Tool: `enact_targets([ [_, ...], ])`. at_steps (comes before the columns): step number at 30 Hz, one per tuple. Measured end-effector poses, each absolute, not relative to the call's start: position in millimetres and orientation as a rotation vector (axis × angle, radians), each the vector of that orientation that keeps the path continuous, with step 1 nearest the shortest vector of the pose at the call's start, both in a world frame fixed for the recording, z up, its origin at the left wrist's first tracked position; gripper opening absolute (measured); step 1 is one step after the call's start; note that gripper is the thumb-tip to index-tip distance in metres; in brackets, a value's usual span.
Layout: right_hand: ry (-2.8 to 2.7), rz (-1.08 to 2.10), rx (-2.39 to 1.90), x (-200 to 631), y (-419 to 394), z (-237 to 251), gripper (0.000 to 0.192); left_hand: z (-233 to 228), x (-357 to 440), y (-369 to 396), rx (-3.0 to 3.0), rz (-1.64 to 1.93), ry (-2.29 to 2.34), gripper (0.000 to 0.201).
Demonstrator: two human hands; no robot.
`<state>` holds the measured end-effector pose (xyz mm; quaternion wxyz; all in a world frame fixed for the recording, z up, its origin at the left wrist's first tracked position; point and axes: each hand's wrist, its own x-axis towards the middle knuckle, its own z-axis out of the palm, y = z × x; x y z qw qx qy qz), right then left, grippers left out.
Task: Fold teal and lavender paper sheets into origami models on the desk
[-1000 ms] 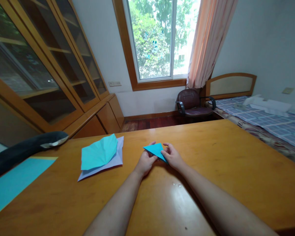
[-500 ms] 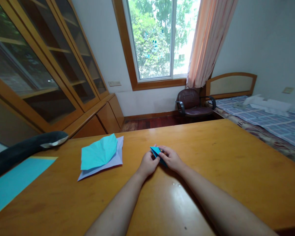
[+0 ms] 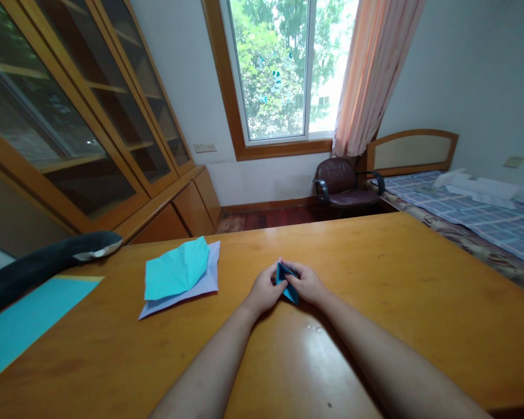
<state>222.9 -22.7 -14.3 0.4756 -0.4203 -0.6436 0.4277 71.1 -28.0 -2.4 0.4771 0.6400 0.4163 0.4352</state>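
A small piece of folded blue paper is held between both hands above the middle of the wooden table. My left hand grips its left side, thumb pressed on the front. From the right, my right hand pinches the same paper, with its thumb over an open fold. The paper narrows to points at top and bottom. Fingers behind it are mostly hidden. Left of the hands lies a creased turquoise sheet on top of a lavender sheet.
Turquoise paper with a yellow edge lies at the table's left, beside a dark plush-looking object. Beyond the table stand a glass-door cabinet, a brown armchair and a bed.
The folded blue paper has turned between my hands; its flat top face has tipped and an open fold now faces me. My hands have shifted only slightly.
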Motion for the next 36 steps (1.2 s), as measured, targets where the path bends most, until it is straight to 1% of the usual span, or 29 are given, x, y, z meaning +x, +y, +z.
enact_targets([
  [3, -1.515, 1.09, -1.001, 224, -20, -14, 0.038, -3, 68, -25, 1.44, 1.029, 0.935, 0.051],
  [7, -1.444, 1.164, -0.968, 226, -18, -14, 0.035, -5, 65, -22, 1.284, 1.053, 0.864, 0.06],
  [10, -1.392, 1.214, -0.956, 228, -16, -14, 0.032, -5, 63, -21, 1.245, 1.047, 0.827, 0.061],
  [17, -1.318, 1.323, -0.955, 232, -17, -8, 0.029, 1, 57, -22, 1.255, 1.052, 0.786, 0.053],
  [23, -1.232, 1.421, -0.938, 234, -21, -2, 0.033, 6, 53, -20, 1.344, 1.084, 0.792, 0.036],
  [28, -1.164, 1.536, -0.901, 233, -23, -2, 0.034, 1, 56, -17, 1.416, 1.112, 0.903, 0.032],
  [33, -1.145, 1.548, -0.878, 230, -24, -1, 0.033, -10, 60, -15, 1.647, 1.198, 1.015, 0.036],
  [36, -1.096, 1.564, -0.905, 230, -24, 0, 0.031, -11, 62, -16, 1.69, 1.255, 1.066, 0.029],
])
